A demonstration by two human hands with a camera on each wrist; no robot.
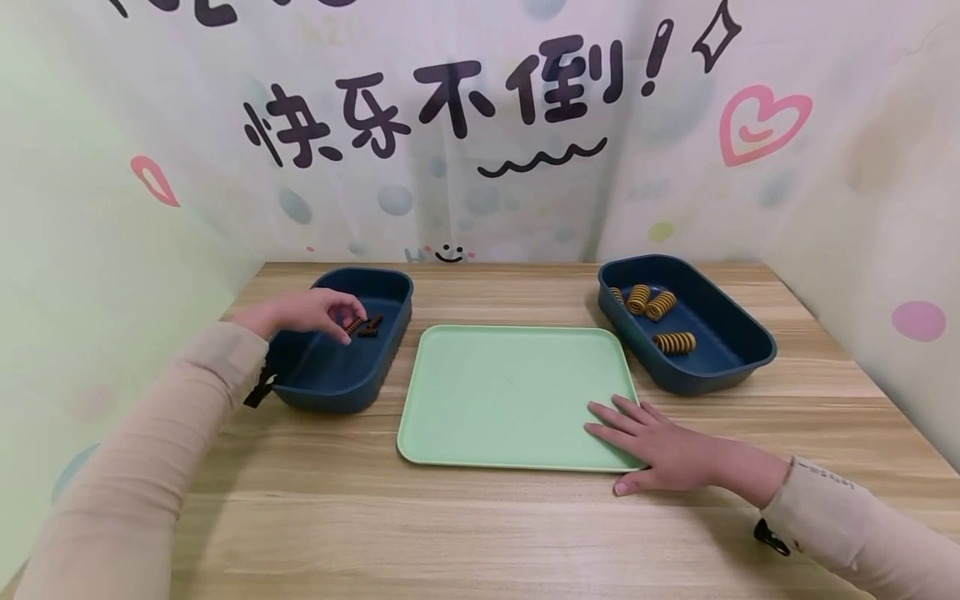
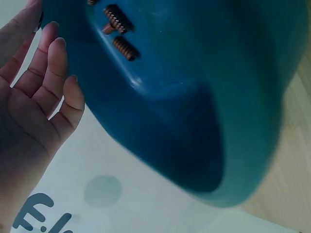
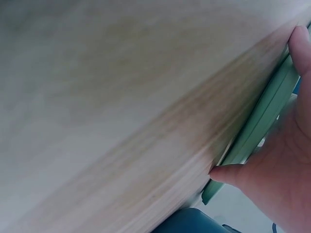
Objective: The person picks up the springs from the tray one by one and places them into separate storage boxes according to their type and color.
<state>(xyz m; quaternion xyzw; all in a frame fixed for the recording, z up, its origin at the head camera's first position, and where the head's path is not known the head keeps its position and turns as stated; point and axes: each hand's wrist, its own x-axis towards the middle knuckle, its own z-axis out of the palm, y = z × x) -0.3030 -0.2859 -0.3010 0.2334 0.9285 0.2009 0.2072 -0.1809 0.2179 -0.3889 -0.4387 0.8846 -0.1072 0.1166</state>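
Observation:
Over the left blue bin (image 1: 401,325), my left hand (image 1: 311,312) pinches a small dark coil spring (image 1: 354,326) between thumb and fingertips. In the left wrist view, the thumb and nearby fingers of the left hand (image 2: 36,92) meet at the upper left, and only a bit of that spring shows. Several more dark coppery springs (image 2: 126,47) lie on the bin floor. My right hand (image 1: 663,446) rests with spread fingers on the near right corner of a pale green tray (image 1: 510,392), its thumb on the table beside the rim.
A second blue bin (image 1: 720,333) stands to the right of the tray, with several larger yellow-and-dark coil springs (image 1: 675,342) inside. All stands on a wooden table (image 1: 450,533). Behind it hangs a printed white cloth (image 1: 450,192).

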